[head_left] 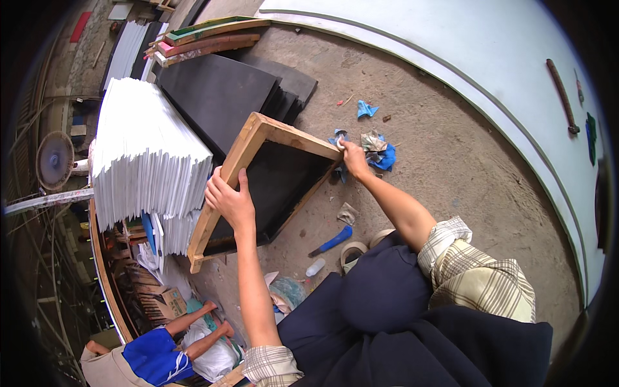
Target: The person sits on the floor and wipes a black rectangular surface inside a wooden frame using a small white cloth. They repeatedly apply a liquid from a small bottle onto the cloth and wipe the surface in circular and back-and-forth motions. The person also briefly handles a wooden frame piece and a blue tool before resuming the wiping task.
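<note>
The wooden frame (247, 143) stood tilted in front of the person, above the concrete floor (445, 168), with a black panel (284, 184) filling its inside. The left hand (231, 198) gripped the frame's left bar, its thumb on the inner side and its fingers laid over the outer edge. The right hand (353, 160) was at the frame's far right corner, its fingers curled around a small white item (341, 144) whose kind was too small to tell; whether that hand also bore on the wood could not be told. Just beyond it, a crumpled blue cloth (385, 158) lay on the floor, with a blue scrap (367, 109) farther off. Nearer the person's feet lay a blue tool (333, 240) with a dark end and, near it, a small clear bottle (315, 267). Behind the frame, dark boards (216, 93) lay in a pile, and beside them, to the left, rose a tall stack of white sheets (148, 148). More wooden frames (209, 40) were piled beyond the boards. At the right, a hammer (562, 97) rested on a broad pale surface (503, 58). At the lower left was another person in blue shorts (155, 355).
</note>
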The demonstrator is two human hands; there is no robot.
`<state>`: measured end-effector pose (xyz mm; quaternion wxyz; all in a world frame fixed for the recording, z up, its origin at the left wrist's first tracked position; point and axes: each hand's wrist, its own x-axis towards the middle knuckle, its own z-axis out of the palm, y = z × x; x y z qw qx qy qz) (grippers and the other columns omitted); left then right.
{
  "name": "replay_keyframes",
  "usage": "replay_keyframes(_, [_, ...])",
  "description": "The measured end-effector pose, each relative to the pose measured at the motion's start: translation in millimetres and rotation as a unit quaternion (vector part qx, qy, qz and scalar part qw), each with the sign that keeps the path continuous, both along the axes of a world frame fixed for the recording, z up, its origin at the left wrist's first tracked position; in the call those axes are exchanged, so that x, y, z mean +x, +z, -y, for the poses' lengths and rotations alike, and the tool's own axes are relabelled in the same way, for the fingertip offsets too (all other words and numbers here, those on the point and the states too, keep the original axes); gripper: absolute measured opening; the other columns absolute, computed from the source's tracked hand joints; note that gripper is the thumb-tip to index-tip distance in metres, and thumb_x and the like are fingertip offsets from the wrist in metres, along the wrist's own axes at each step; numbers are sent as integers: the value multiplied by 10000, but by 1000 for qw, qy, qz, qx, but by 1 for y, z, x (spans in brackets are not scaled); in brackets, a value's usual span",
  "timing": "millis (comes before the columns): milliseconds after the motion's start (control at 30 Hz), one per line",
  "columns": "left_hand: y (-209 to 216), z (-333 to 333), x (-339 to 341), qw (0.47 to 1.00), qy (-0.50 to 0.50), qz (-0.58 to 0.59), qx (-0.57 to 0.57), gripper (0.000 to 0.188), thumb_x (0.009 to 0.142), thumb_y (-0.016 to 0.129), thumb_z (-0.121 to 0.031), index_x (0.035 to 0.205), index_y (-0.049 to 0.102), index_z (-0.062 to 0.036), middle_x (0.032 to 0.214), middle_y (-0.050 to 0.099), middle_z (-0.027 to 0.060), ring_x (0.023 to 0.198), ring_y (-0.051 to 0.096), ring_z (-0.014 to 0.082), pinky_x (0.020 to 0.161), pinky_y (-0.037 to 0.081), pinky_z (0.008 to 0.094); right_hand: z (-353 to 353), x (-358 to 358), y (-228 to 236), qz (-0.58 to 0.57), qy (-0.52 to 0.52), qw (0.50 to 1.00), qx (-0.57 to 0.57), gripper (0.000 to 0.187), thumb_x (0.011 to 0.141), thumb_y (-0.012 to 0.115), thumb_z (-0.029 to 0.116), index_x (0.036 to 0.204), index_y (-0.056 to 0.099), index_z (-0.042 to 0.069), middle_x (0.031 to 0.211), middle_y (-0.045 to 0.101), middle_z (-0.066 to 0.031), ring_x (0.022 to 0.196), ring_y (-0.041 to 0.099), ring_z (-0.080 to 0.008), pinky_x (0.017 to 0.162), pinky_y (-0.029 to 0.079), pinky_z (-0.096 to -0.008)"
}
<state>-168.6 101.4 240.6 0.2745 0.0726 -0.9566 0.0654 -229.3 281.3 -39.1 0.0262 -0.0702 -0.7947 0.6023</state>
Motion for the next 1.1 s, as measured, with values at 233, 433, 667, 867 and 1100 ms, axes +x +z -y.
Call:
replay_keyframes(233, [-4, -3, -5, 1000, -6, -7, -7, 522, 877, 557, -499, 1163, 521, -64, 1064, 534, 126, 1031, 469, 332, 946, 328, 456, 2, -2, 48, 13, 19, 993, -118, 314, 856, 455, 38, 1107, 637, 85, 1010, 637, -225, 940, 625, -377, 826, 491, -418])
replay_keyframes(433, [-2, -7, -7, 1000, -8, -6, -4, 519, 874, 561, -495, 1163, 520, -66, 1073, 537, 126, 1041, 469, 333, 947, 329, 462, -3, 19, 70, -101, -38, 986, -128, 328, 835, 447, -5, 1110, 615, 52, 1033, 638, -219, 976, 618, -365, 852, 492, -412])
replay_keyframes(667, [-4, -1, -2, 1000, 5, -14, -10, 525, 864, 566, -504, 1170, 520, -80, 1065, 550, 119, 1042, 484, 332, 921, 347, 459, 7, 9, 141, -13, 42, 990, -136, 355, 848, 456, 10, 1170, 593, 67, 984, 618, -250, 898, 633, -373, 782, 490, -426])
replay_keyframes(867, [-4, -1, -8, 998, -22, -65, 17, 478, 819, 643, -439, 1121, 547, -82, 1049, 565, 99, 1037, 504, 310, 911, 361, 443, 7, -37, 239, -258, 115, 957, -66, 319, 875, 458, 15, 1170, 579, 29, 1073, 625, -228, 971, 619, -383, 831, 501, -411])
replay_keyframes(1100, [3, 19, 11, 994, -82, -67, 32, 519, 799, 678, -383, 1195, 527, -83, 1080, 555, 75, 1079, 498, 250, 970, 354, 412, 24, -46, 283, -383, 236, 881, 150, 257, 904, 456, 75, 1127, 580, 45, 1093, 631, -156, 1060, 578, -323, 986, 389, -447])
